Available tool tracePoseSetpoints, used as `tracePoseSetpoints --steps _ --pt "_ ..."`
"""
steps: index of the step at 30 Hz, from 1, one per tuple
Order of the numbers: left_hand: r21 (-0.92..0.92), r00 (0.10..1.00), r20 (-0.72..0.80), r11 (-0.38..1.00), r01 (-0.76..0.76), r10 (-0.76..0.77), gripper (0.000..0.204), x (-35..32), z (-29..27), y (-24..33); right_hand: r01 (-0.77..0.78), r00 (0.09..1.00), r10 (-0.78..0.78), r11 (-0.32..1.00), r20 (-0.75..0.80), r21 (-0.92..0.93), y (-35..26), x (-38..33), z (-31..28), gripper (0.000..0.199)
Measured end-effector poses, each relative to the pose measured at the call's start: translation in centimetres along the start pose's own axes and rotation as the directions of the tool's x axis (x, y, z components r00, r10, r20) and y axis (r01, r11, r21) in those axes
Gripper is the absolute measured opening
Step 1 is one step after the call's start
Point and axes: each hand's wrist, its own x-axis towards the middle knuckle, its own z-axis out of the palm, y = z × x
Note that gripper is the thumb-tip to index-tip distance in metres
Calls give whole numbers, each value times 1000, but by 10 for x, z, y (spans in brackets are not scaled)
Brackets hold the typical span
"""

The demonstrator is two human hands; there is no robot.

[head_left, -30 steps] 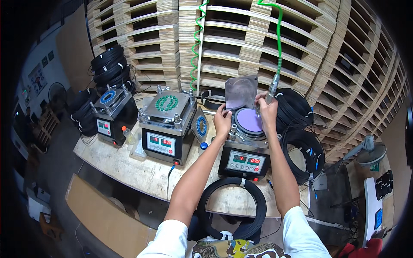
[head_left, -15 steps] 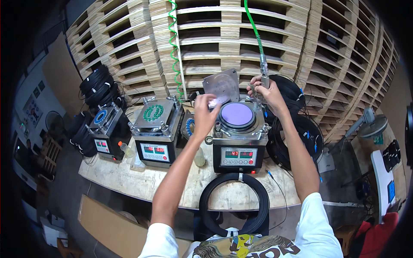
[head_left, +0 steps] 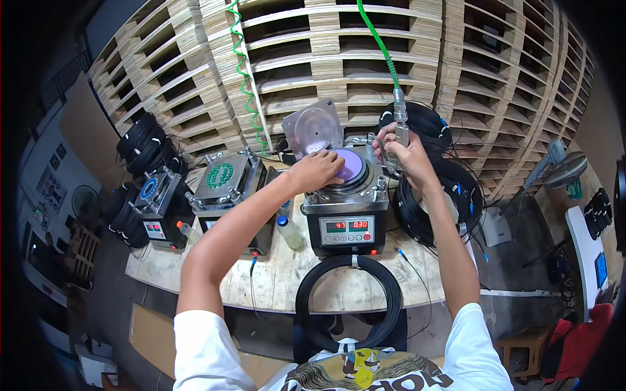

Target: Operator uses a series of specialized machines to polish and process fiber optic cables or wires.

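While the left hand (head_left: 317,171) presses flat on the purple disc (head_left: 351,164), the right hand (head_left: 403,151), clenched around the air nozzle (head_left: 399,128), could blow debris onto the disc.

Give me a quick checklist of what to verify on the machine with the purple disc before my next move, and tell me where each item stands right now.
1. Lid of the machine raised clear of the plate: ok, it stands tilted up behind.
2. Left hand on the purple disc: ok, fingers rest on its left part.
3. Disc seated flat: cannot tell, the hand hides part of it.
4. Right hand gripping the air nozzle on the green hose: ok.
5. Nozzle aimed at the disc: cannot tell, its tip is hidden.
6. Squeeze bottle standing clear of the plate: ok, it stands left of the machine.
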Motion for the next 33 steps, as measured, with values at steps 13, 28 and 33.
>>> tracePoseSetpoints --steps 13,28,33 --pt "420 988 49 895 -152 144 27 -7 -8 31 220 961 -232 971 -154 -91 57 20 16 16" --pt "-546 604 -547 794 267 -579 42 -17 6 44 80 995 -81 997 -63 -20 18 -5 13 14" --pt "-443 533 -635 829 342 -559 28 -19 28 46 97 990 -88 993 -109 73 52 -12 46 14"
